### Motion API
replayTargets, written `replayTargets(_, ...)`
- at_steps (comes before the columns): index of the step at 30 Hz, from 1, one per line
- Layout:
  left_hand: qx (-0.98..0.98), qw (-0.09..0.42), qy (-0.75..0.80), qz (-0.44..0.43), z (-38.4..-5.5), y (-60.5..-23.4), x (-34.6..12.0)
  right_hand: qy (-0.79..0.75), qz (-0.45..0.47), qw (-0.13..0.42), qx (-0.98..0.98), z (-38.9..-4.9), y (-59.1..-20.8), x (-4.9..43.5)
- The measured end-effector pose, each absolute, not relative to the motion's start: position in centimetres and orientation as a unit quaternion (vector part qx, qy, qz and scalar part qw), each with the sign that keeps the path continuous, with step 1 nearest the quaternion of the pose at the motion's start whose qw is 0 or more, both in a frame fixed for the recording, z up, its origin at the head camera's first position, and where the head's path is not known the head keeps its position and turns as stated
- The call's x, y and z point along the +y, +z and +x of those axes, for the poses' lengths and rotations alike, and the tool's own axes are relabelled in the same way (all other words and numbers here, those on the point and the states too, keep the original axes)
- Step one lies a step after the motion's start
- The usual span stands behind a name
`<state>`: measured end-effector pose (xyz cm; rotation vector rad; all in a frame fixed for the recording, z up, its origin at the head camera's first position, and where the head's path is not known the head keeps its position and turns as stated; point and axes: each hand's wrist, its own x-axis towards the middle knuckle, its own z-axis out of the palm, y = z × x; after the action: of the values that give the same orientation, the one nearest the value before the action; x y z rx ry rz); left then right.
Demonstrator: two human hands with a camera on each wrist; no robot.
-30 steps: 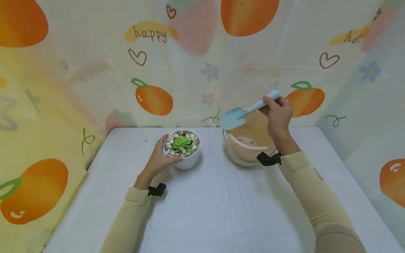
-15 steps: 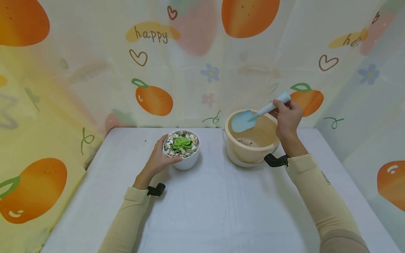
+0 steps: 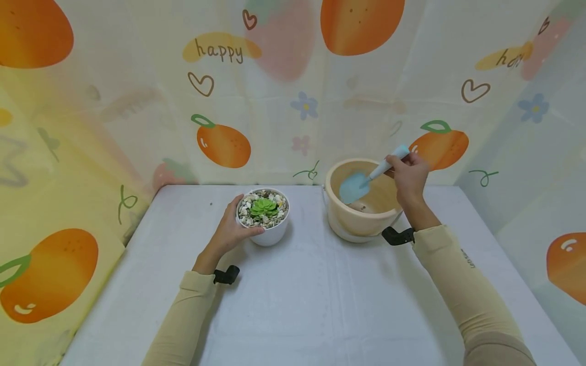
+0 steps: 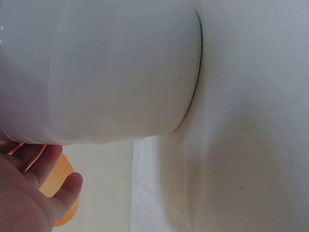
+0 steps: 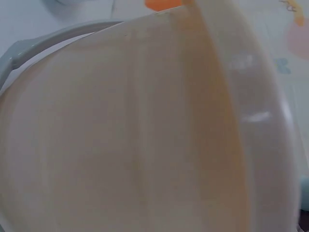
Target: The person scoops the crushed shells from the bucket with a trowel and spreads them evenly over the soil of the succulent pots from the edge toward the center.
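Note:
A small white flowerpot point(image 3: 271, 236) stands on the left part of the table, topped with pebbles around a green succulent point(image 3: 264, 207). My left hand point(image 3: 226, 231) grips its left side, thumb along the front. In the left wrist view, the pot's smooth wall fills the upper left. Thumb and fingers of my right hand point(image 3: 409, 179) pinch the handle of a light-blue garden trowel point(image 3: 354, 188). Its blade tilts down inside the mouth of a beige bucket point(image 3: 352, 223); whether it touches the bottom I cannot tell. The bucket's wall point(image 5: 111, 121) fills the right wrist view.
A white cloth covers the table point(image 3: 284, 300). Small dark bits point(image 3: 363, 207) lie in the bucket. Its grey handle point(image 5: 63, 36) hangs along the outside. A fruit-patterned curtain point(image 3: 270, 107) closes off the back and sides.
The trowel moved right from over the bucket's left rim, then its blade dipped down into the opening. My left hand and the flowerpot stayed in place.

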<state>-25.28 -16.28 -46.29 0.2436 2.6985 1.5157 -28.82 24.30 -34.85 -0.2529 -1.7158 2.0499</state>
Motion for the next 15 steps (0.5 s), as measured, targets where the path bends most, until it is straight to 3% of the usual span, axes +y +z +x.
replayTargets(15, 0.873, 0.026, 0.482, 0.070, -25.2, -45.9, -16.1, 0.680, -0.113, 0.133, -0.712, -29.2, -36.6, 23.4)
